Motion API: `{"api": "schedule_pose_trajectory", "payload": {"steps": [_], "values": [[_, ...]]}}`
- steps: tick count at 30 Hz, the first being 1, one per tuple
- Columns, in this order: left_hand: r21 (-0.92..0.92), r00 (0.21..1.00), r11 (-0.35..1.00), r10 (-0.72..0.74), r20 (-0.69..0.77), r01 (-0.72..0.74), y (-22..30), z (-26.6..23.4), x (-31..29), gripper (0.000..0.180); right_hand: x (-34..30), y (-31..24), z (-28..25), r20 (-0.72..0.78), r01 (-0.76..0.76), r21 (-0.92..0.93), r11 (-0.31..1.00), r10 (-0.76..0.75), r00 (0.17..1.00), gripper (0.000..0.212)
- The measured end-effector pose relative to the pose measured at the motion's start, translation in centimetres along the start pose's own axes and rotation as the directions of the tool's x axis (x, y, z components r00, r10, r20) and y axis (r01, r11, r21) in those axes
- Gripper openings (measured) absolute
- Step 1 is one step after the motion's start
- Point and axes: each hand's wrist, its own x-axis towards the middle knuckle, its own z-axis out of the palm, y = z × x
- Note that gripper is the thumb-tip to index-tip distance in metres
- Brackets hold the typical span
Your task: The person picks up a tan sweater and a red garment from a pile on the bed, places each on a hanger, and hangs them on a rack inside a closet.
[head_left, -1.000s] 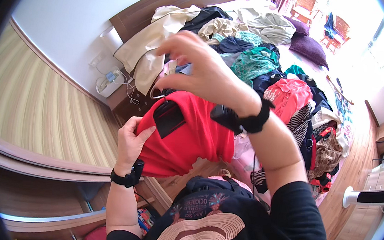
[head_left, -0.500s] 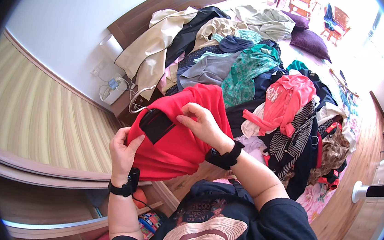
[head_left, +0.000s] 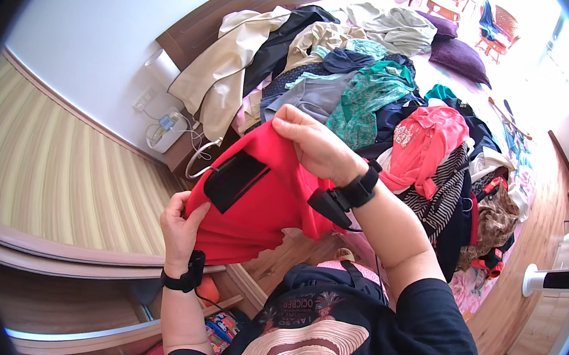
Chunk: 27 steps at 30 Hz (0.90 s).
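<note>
A bright red garment [head_left: 246, 215] hangs between my two hands in front of my body. My left hand [head_left: 180, 226] pinches its lower left edge, thumb on top. Higher up and to the right, my right hand [head_left: 318, 143] grips the upper edge of the cloth between thumb and fingers. A black rectangular patch or panel [head_left: 233, 181] shows within the red cloth between the hands; what it is I cannot make out. Beside its upper left corner curves a white hook [head_left: 198, 161], like that of a clothes hanger; the rest of it is hidden.
Heaped clothes cover the bed ahead, among them a teal patterned garment [head_left: 367, 103], a coral top [head_left: 428, 147] and beige trousers [head_left: 230, 69]. A striped curved panel [head_left: 72, 177] stands left above an open drawer [head_left: 67, 300]. A white-and-black stand [head_left: 555, 280] is at right.
My right hand has moved up and slightly right, lifting the red garment's upper edge and stretching it taut. More of the black patch shows. My left hand has barely moved.
</note>
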Motion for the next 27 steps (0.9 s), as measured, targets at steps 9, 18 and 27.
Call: {"api": "schedule_pose_trajectory", "payload": {"steps": [9, 18, 27], "values": [[-0.031, 0.998, 0.999, 0.020, 0.062, -0.018, 1.9, -0.9, -0.9, 0.021, -1.3, 2.5, -1.5, -0.164, 0.019, -0.783, 0.621, -0.237, 0.958, 0.015], [-0.330, 0.994, 0.944, 0.012, 0.112, 0.026, 0.9, -0.4, -1.4, 0.022, -2.6, 1.7, -0.8, -0.148, 0.010, -0.489, 0.872, -0.095, 0.984, 0.013], [-0.309, 0.963, 0.930, -0.130, 0.235, 0.201, 1.3, 0.1, -1.3, 0.010, -2.8, 1.6, -1.6, -0.103, 0.052, -0.532, 0.845, -0.126, 0.987, 0.011]]}}
